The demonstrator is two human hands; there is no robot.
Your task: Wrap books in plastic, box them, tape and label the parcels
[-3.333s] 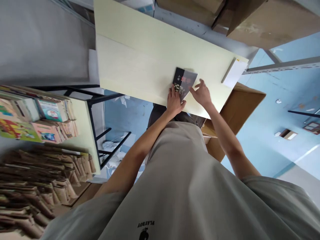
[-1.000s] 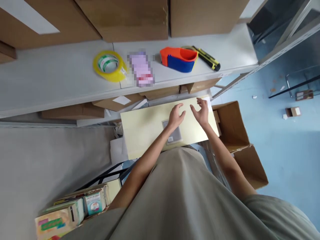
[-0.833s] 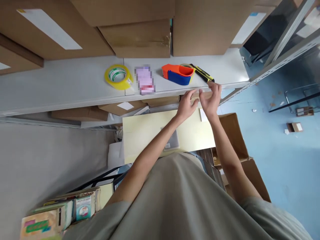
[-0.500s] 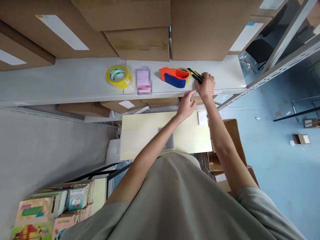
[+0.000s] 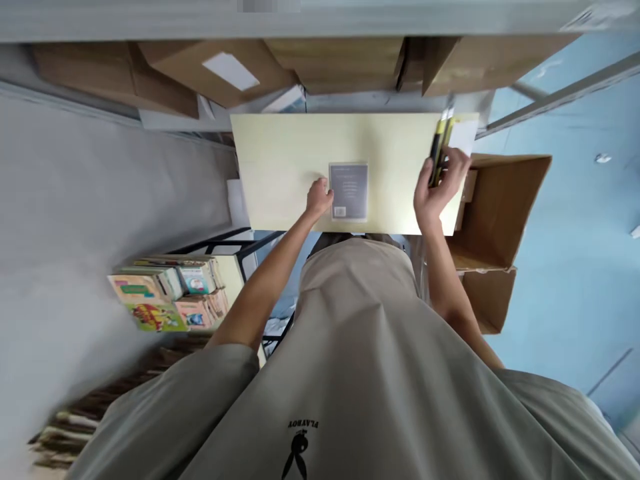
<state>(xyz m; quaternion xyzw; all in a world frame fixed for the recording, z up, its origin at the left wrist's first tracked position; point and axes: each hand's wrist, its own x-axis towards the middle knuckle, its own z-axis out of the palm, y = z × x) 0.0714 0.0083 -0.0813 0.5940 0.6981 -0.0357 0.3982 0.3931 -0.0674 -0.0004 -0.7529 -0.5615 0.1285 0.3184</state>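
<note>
Pinching a black-and-yellow utility knife (image 5: 437,148) between thumb and fingers, the right hand (image 5: 443,180) is raised over the 3 o'clock end of the pale yellow bench (image 5: 280,150). Motion blurs the knife, whose far end points between 12 and 1 o'clock. Near the middle of the bench lies a grey book (image 5: 349,190), flat, with a small white label in its 7 o'clock corner. At the book's 9 o'clock edge is the left hand (image 5: 319,197), its fingers curled inward; whether that grip pinches the edge or merely rests there, I cannot tell.

From the book, a white pad (image 5: 464,135) lies at 2 o'clock, partly behind the right hand. An open cardboard box (image 5: 505,207) stands at 3 o'clock, beyond the bench. Shelved cartons (image 5: 335,63) line 12 o'clock, and stacked books (image 5: 165,293) sit at 8 o'clock.
</note>
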